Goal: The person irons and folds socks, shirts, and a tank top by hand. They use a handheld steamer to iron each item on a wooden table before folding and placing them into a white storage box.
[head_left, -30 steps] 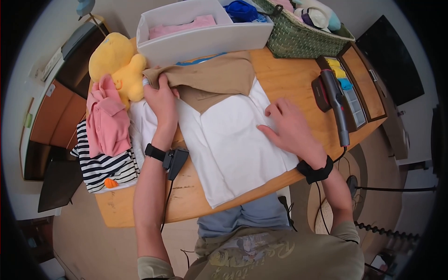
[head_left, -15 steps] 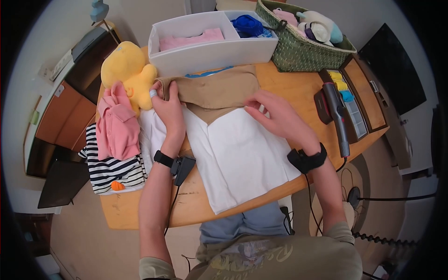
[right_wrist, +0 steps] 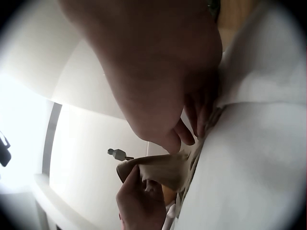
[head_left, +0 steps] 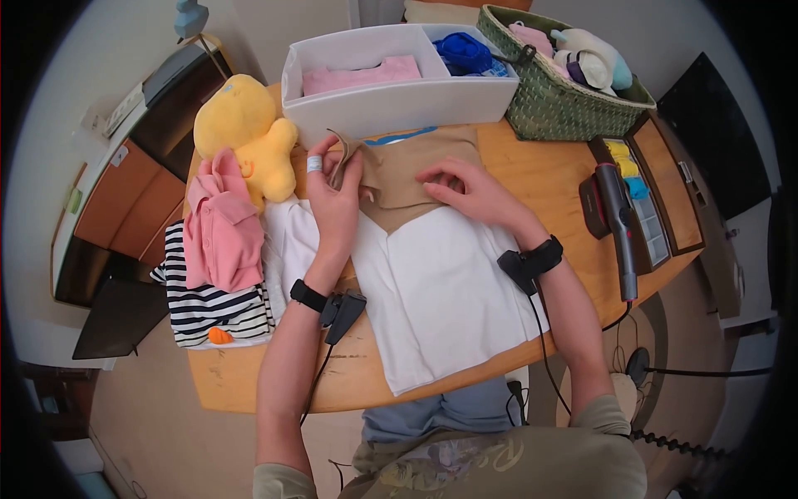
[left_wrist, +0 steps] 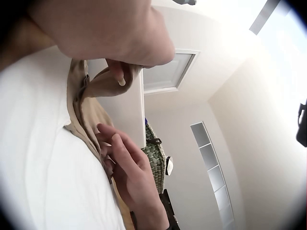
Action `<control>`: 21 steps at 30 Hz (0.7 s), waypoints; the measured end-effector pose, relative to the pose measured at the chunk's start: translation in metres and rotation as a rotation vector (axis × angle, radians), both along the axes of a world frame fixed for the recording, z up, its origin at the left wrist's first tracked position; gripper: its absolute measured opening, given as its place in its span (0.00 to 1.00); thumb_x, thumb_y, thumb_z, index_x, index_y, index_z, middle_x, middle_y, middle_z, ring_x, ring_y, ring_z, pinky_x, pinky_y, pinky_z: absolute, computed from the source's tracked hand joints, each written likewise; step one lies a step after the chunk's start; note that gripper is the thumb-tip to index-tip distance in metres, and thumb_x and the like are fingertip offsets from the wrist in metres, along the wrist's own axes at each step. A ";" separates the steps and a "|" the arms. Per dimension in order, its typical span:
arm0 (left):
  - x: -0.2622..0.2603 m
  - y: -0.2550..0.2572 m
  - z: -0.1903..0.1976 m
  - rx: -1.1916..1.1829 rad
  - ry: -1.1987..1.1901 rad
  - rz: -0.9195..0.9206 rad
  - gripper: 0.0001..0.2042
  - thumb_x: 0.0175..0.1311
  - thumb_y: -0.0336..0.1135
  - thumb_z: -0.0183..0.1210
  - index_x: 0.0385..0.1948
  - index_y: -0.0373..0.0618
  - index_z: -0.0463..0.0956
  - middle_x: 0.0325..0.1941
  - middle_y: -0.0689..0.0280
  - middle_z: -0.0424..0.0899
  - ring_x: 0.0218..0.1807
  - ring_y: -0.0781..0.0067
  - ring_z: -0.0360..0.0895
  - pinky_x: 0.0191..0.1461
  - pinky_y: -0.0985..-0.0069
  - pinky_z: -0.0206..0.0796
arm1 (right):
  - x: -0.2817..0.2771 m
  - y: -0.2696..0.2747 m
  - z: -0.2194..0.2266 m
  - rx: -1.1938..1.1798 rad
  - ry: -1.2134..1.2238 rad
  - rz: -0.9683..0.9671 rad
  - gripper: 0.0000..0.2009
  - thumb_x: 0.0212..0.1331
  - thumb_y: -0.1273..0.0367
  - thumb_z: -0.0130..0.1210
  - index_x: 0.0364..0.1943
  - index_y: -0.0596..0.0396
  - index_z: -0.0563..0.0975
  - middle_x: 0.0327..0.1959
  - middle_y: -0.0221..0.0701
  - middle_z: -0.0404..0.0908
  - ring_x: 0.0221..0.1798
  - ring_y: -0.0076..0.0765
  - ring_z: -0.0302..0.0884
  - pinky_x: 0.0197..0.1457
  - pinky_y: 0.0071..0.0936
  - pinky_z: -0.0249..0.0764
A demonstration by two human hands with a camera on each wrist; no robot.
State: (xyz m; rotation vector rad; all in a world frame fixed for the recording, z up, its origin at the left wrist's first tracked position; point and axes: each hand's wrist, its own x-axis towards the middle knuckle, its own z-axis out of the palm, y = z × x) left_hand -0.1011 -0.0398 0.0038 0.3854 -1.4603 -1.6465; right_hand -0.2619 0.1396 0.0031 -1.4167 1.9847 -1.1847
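Note:
A white garment [head_left: 457, 291] lies flat on the wooden table, with a tan cloth part [head_left: 406, 179] across its far end. My left hand [head_left: 337, 204] pinches the left end of the tan cloth between thumb and fingers, lifting it into a curled fold. In the right wrist view that raised fold [right_wrist: 163, 171] stretches from the left hand down to the garment. My right hand [head_left: 484, 195] is on the right side of the tan part, its loosely bent fingers touching the cloth. A strip of blue [head_left: 403, 135] shows at the far edge.
At the left, a yellow plush toy [head_left: 270, 162] sits beside a pink garment [head_left: 223, 241] and striped clothing [head_left: 212, 312]. Behind stands a white divided bin [head_left: 399, 104] and a green woven basket [head_left: 553, 108]. A dark corded handheld appliance [head_left: 619, 224] lies at right by an open compartment box [head_left: 652, 229].
My right hand has moved from over the white cloth up to the tan part. My left hand has raised and curled the tan end, drawing it slightly inward. The head view has shifted a little.

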 end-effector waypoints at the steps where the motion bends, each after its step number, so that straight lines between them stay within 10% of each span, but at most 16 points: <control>1: -0.002 0.000 -0.002 0.004 0.049 -0.025 0.15 0.77 0.31 0.60 0.60 0.38 0.72 0.58 0.65 0.83 0.50 0.81 0.79 0.36 0.82 0.72 | -0.001 0.001 0.001 -0.006 0.014 0.014 0.15 0.71 0.64 0.62 0.57 0.51 0.83 0.45 0.26 0.79 0.42 0.22 0.75 0.45 0.22 0.73; 7: -0.006 -0.014 -0.014 -0.028 0.035 -0.011 0.15 0.81 0.37 0.56 0.60 0.39 0.76 0.61 0.67 0.82 0.58 0.81 0.76 0.62 0.80 0.67 | 0.007 0.001 0.012 -0.004 0.099 0.020 0.18 0.68 0.62 0.65 0.56 0.56 0.80 0.50 0.35 0.79 0.43 0.30 0.79 0.50 0.29 0.78; 16: -0.003 -0.008 -0.008 -0.153 -0.011 0.228 0.20 0.77 0.37 0.62 0.61 0.35 0.71 0.57 0.61 0.81 0.58 0.73 0.77 0.63 0.76 0.68 | 0.001 0.002 -0.001 -0.023 0.115 0.011 0.15 0.69 0.62 0.64 0.52 0.57 0.82 0.49 0.35 0.79 0.43 0.30 0.79 0.49 0.28 0.78; 21: -0.004 -0.004 -0.012 -0.307 -0.154 0.000 0.26 0.74 0.36 0.65 0.69 0.38 0.69 0.57 0.60 0.81 0.57 0.72 0.77 0.63 0.74 0.69 | -0.003 -0.001 -0.001 -0.065 -0.146 -0.029 0.19 0.73 0.58 0.60 0.56 0.59 0.79 0.49 0.34 0.81 0.42 0.27 0.80 0.47 0.28 0.77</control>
